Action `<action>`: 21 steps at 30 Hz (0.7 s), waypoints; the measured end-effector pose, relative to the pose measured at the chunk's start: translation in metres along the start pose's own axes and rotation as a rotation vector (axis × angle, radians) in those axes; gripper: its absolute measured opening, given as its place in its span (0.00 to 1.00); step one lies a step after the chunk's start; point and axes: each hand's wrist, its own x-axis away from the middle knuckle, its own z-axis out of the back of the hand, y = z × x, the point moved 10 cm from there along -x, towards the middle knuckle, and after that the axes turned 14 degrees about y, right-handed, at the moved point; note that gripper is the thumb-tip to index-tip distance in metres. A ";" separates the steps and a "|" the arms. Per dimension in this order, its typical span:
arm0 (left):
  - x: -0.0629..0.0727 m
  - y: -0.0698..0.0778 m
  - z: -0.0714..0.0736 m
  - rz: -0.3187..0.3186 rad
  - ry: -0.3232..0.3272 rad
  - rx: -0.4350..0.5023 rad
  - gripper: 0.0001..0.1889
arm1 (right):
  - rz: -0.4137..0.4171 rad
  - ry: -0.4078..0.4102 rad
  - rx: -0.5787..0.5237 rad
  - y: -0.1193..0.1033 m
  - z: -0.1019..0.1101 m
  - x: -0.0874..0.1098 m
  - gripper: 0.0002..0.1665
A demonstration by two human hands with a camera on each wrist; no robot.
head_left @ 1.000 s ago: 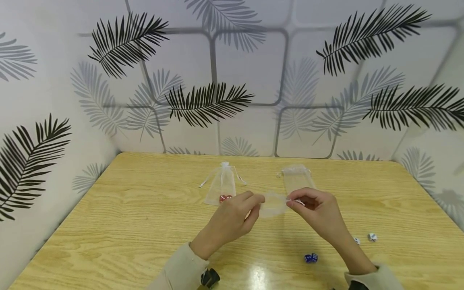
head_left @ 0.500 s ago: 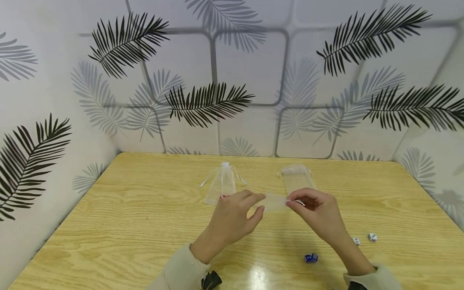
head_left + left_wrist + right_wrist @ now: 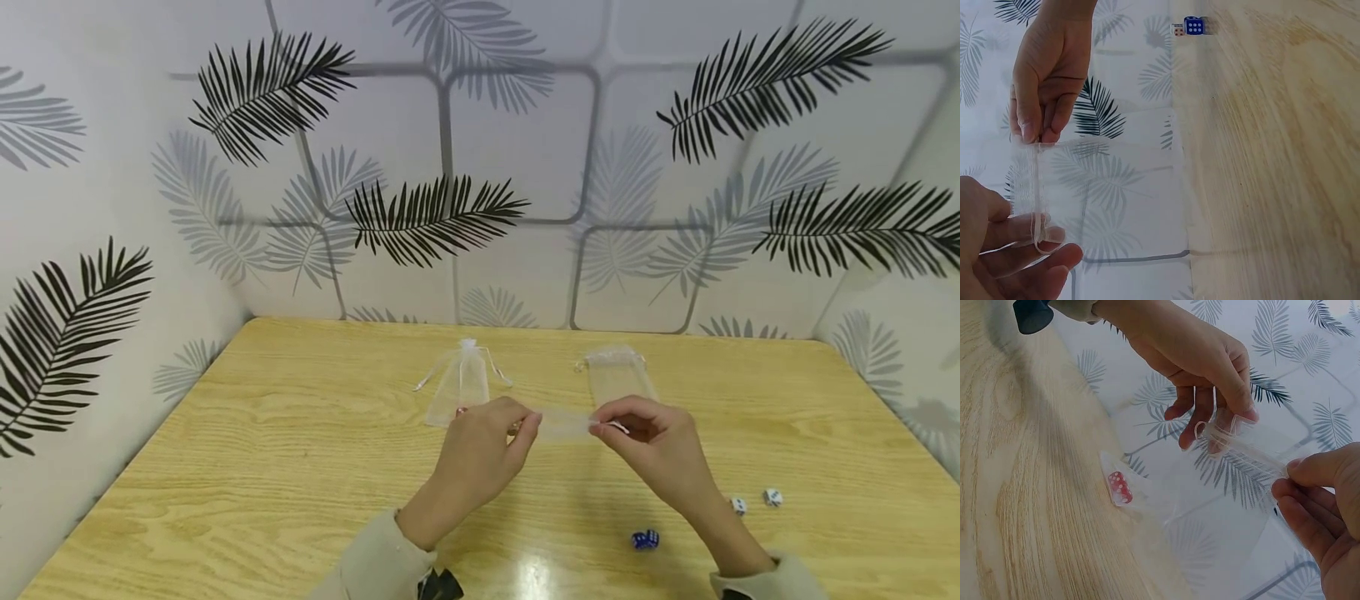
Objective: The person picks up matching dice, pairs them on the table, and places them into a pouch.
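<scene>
Both grips (image 3: 478,454) (image 3: 660,450) pinch a sheer bag (image 3: 564,423); the right wrist view alone clearly shows red dice (image 3: 1120,489).

A held bag (image 3: 564,423) is suspended above the table (image 3: 262,467), between the left hand (image 3: 476,454) and the right hand (image 3: 652,442).

Behind the left hand, a second bag (image 3: 468,379) is laid flat, with two enclosed dice (image 3: 1120,489) contained at its near end; behind the right hand, a third bag (image 3: 618,379) is laid — both are partly covered by the hands. In front of the right hand, a close pair of dice (image 3: 645,540) is placed left of the right forearm (image 3: 727,533); right of that forearm, two spaced dice (image 3: 772,497) are set. The table is backed by a wall (image 3: 517,275).
</scene>
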 end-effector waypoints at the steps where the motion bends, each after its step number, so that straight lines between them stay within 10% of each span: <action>1: 0.000 -0.001 0.001 0.013 0.012 0.001 0.10 | 0.004 -0.003 -0.002 0.000 -0.001 0.000 0.08; 21: 0.000 0.013 0.002 -0.066 -0.010 -0.081 0.13 | 0.137 0.006 0.096 -0.008 -0.008 0.005 0.12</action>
